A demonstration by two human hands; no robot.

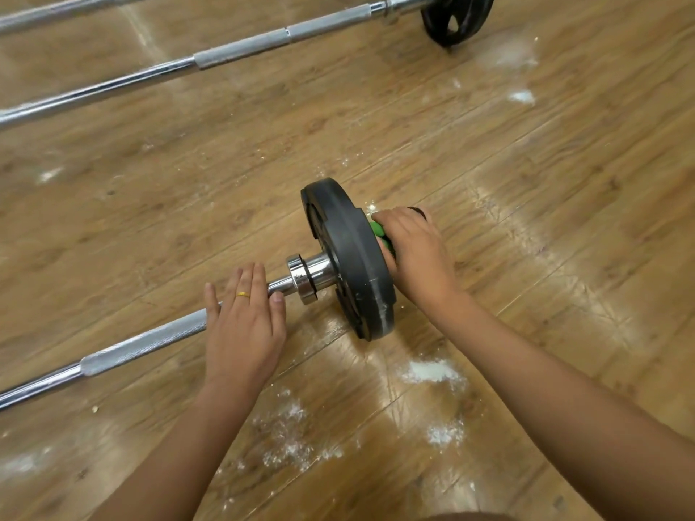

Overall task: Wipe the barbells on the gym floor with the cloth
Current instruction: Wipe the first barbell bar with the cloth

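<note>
The near barbell lies on the wooden floor, its chrome shaft running from the lower left to a black weight plate in the middle. My left hand rests flat with straight fingers on the shaft just left of the chrome collar. My right hand grips a green cloth against the outer side of the plate, around the hidden sleeve end. Most of the cloth is hidden by the hand and plate.
A second barbell lies farther off, with a black plate at the top right. Part of a third bar shows at the top left. White powder patches are scattered over the floor near the plate and at the right.
</note>
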